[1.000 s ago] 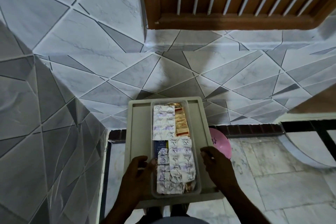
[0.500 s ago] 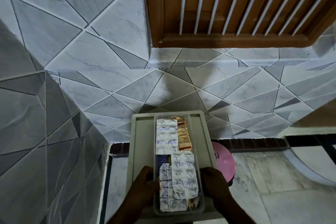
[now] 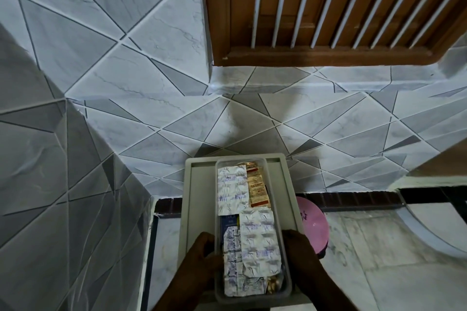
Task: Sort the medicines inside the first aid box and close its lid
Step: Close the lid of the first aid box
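**Open first aid box, inner tray gripped on both sides**

Held low in front of a grey-and-white tiled wall (image 3: 126, 83): a pale grey, rectangular first aid box (image 3: 286, 184) with a wide flat rim, open at the top, long axis running away from the person. Seated inside the box, along its middle: a clear tray (image 3: 285, 283) with rounded corners, packed with medicines.

At the box's far end, side by side: a silver blister strip (image 3: 232, 189) with purple print on the left, an orange-and-red strip (image 3: 257, 187) on the right. Toward the box's near end: a larger crinkled silver strip (image 3: 259, 242) lying over a dark blue packet (image 3: 227, 222) and a purple-printed strip (image 3: 232, 260). In the near right corner: a few gold capsules (image 3: 274, 285), partly hidden.

Gripped at the box's near end by the left hand (image 3: 202, 257), fingers curled against the tray's left wall, and by the right hand (image 3: 300, 255), fingers curled over its right wall.

Just right of the box, partly behind it: a pink bowl (image 3: 313, 225). Well beyond the box, higher up: a brown wooden window frame (image 3: 328, 55) with white bars.
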`<control>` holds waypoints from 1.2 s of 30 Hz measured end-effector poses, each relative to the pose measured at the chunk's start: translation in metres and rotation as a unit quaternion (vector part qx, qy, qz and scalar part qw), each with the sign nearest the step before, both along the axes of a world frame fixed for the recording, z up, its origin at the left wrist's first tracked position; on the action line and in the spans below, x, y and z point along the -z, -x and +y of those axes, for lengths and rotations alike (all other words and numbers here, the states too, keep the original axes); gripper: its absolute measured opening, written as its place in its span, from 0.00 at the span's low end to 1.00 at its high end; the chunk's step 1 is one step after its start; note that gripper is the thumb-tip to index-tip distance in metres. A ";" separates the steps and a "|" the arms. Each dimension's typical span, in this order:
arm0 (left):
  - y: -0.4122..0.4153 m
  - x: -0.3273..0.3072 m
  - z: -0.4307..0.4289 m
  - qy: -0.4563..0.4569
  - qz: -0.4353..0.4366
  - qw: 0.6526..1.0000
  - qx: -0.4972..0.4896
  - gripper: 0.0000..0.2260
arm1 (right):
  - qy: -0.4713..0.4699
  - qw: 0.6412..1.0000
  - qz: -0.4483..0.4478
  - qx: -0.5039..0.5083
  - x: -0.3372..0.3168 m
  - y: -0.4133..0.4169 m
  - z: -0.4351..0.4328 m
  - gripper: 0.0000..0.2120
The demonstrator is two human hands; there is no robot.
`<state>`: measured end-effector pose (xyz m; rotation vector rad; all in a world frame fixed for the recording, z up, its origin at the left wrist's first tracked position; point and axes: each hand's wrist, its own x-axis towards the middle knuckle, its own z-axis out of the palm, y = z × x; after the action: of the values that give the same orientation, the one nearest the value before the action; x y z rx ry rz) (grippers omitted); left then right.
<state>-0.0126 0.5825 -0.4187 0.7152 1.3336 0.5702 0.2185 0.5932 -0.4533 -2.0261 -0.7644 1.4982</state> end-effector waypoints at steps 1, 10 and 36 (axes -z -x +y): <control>0.001 0.001 -0.001 -0.007 0.001 1.000 -0.002 0.16 | -0.003 1.000 0.001 0.010 0.000 0.001 -0.001 0.10; 0.024 0.009 0.000 -0.018 0.037 0.999 0.005 0.25 | -0.052 0.995 -0.022 0.081 -0.010 -0.031 -0.009 0.08; 0.003 0.016 0.019 -0.024 0.028 0.998 -0.060 0.12 | -0.100 0.986 0.083 0.104 -0.037 -0.009 -0.004 0.09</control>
<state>-0.0152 0.6016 -0.4351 0.6976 1.4261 0.6839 0.2274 0.5889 -0.4164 -1.7488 -0.5905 1.3904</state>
